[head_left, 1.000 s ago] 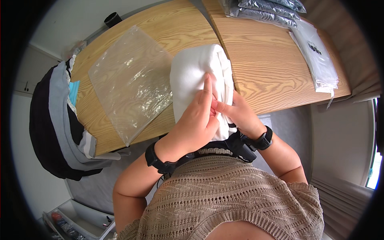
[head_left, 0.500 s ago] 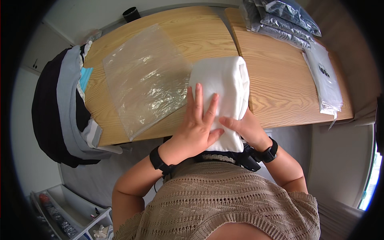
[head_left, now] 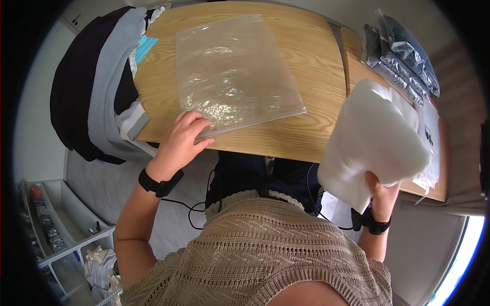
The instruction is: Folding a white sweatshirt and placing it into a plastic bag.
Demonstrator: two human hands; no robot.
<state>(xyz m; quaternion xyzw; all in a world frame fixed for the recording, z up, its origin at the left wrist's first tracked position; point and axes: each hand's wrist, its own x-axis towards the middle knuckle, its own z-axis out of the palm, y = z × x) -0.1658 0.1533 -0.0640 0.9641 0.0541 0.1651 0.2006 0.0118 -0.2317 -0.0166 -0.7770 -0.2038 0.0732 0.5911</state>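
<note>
A folded white soft cloth bundle (head_left: 367, 137) is held up on the right, over the gap between me and the right-hand table. My right hand (head_left: 382, 196) is closed on its lower edge; the thumb shows on top and the other fingers are hidden beneath. A clear plastic bag (head_left: 235, 66) lies flat on the wooden table. Over its near left corner is my left hand (head_left: 186, 135), with the fingertips on the plastic and the thumb apart from them near the table's front edge.
Dark and grey garments (head_left: 104, 81) hang over the table's left end, near a light-blue piece (head_left: 145, 48). Bagged dark items (head_left: 400, 58) are stacked at the far right, with flat clear bags (head_left: 431, 143) nearer. Bins (head_left: 76, 224) stand lower left. Cables (head_left: 191, 209) hang beside my legs.
My right hand has lifted the white bundle off to the right and tilted it. The left hand has let go of it and moved left to the clear bag. The view has shifted.
</note>
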